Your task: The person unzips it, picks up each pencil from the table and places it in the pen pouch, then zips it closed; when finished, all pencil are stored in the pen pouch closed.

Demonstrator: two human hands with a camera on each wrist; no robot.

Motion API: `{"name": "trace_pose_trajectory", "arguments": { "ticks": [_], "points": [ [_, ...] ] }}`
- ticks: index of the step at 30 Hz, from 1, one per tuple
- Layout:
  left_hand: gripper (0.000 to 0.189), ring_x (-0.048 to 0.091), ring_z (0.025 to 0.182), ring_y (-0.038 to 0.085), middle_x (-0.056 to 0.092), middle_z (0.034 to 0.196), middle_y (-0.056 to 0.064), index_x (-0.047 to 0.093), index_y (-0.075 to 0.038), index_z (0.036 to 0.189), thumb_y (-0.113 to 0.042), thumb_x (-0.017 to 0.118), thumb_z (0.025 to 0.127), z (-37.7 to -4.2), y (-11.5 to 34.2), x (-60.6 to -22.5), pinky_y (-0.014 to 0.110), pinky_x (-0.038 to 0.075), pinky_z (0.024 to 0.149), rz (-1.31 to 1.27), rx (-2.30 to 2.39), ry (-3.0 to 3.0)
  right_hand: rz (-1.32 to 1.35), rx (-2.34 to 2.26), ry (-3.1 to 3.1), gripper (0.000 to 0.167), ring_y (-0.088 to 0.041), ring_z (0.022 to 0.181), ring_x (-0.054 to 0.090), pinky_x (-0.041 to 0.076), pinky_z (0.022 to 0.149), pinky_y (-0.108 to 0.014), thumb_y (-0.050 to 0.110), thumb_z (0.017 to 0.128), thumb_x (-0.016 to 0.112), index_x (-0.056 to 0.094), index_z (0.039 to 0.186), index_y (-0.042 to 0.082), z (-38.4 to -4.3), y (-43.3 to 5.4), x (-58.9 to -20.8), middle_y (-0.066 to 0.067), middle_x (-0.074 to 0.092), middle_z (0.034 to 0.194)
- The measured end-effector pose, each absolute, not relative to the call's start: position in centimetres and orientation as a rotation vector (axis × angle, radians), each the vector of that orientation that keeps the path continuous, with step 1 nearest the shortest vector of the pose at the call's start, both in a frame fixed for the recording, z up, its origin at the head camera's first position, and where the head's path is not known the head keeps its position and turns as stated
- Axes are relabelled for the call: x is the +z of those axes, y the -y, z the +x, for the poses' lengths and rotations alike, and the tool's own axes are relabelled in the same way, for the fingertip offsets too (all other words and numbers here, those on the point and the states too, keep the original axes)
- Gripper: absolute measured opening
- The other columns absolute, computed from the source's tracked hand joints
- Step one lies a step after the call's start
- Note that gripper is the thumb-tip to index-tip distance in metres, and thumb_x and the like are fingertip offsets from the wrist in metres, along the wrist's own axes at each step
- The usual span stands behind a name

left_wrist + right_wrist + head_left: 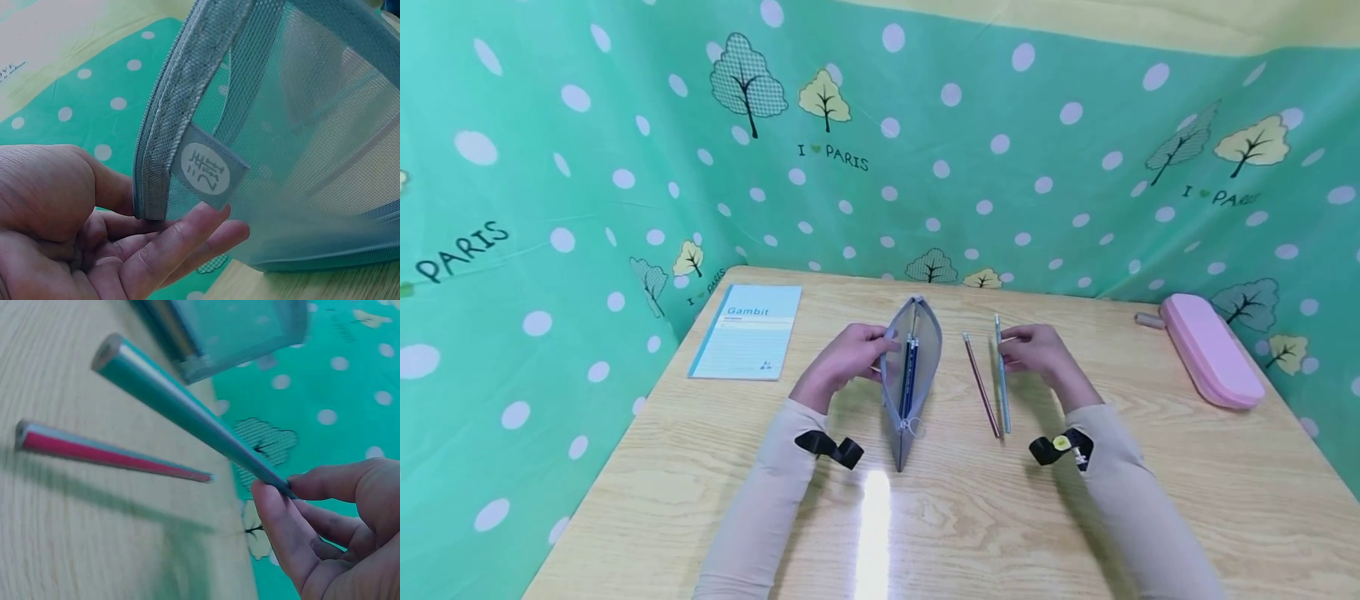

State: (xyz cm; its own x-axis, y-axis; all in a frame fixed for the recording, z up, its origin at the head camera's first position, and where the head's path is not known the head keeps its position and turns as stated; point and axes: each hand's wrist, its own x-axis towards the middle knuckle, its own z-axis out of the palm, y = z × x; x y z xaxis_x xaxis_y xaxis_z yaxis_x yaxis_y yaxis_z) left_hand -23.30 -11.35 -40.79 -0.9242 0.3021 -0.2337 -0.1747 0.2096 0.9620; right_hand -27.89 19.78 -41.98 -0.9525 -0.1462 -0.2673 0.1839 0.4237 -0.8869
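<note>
A grey mesh zip pouch [930,354] stands on the table with its top spread apart, and several dark blue pencils [909,375] are inside it. My left hand [850,358] pinches the pouch's zipped edge between thumb and fingers, near a small fabric label [209,165] in the left wrist view. To the right of the pouch, my right hand [1033,354] pinches a light blue pencil [1003,383] near its upper end, raised off the table in the right wrist view. Between pouch and right hand a red pencil [981,383] lies on the wood, touched by neither hand.
A light blue notebook [748,333] lies at the table's back left. At the right are a pink pencil case [1210,350] and a small grey-brown object [1150,321] beside it. A green dotted curtain [925,167] borders the wooden table [955,517] at the back and sides.
</note>
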Motion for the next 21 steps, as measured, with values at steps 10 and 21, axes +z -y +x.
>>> {"name": "trace_pose_trajectory", "arguments": {
  "ticks": [10, 21],
  "points": [
    [0.031, 0.074, 0.105, 0.036, 0.061, 0.103, 0.014, 0.063, 0.012, 0.125, -0.011, 0.053, 0.107, -23.2, 11.3, -40.6, 0.034, 0.066, 0.077, 0.104, 1.747, -2.123, 0.007, -1.811, -2.186, 0.052, -0.009, 0.085, 0.07, 0.063, 0.08, -0.022, 0.0, 0.102, 0.057, 0.037, 0.147, -0.019, -26.0, -21.1, -41.1, -0.002, 0.068, 0.099],
    [0.034, 0.074, 0.105, 0.037, 0.062, 0.099, 0.013, 0.061, 0.011, 0.131, -0.012, 0.053, 0.107, -23.4, 11.3, -40.6, 0.034, 0.066, 0.076, 0.122, 1.747, -2.12, -0.007, -1.966, -2.116, 0.052, -0.006, 0.084, 0.068, 0.064, 0.077, -0.022, -0.002, 0.103, 0.054, 0.034, 0.146, -0.021, -25.1, -21.0, -40.8, 0.006, 0.069, 0.092]
  ]
}}
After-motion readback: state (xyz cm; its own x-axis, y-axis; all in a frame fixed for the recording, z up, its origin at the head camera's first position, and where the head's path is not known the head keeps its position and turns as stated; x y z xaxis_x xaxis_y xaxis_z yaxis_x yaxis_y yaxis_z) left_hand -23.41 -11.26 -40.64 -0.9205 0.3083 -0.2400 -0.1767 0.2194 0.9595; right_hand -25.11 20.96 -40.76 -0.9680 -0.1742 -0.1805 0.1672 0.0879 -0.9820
